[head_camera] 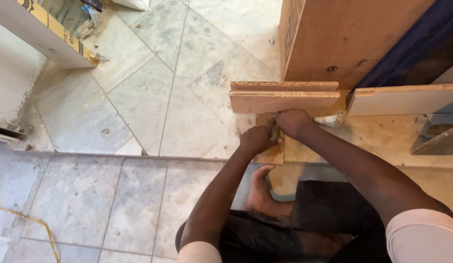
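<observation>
My left hand (256,139) and my right hand (292,122) meet over a small upright piece of plywood (271,154) on the floor. Both fists are closed, and a dark small object shows between them; what it is cannot be made out. Just beyond the hands lies a stack of two wooden boards (284,97), flat and side-on. A crumpled pale rag (330,120) lies to the right of my right hand. My bare foot (261,192) rests below the plywood piece.
A large plywood box (343,39) stands behind the boards, with a white-faced board (404,100) to its right. Grey marble floor tiles (148,97) spread left. A white cabinet piece (43,31) lies top left. A yellow cord (38,226) runs bottom left.
</observation>
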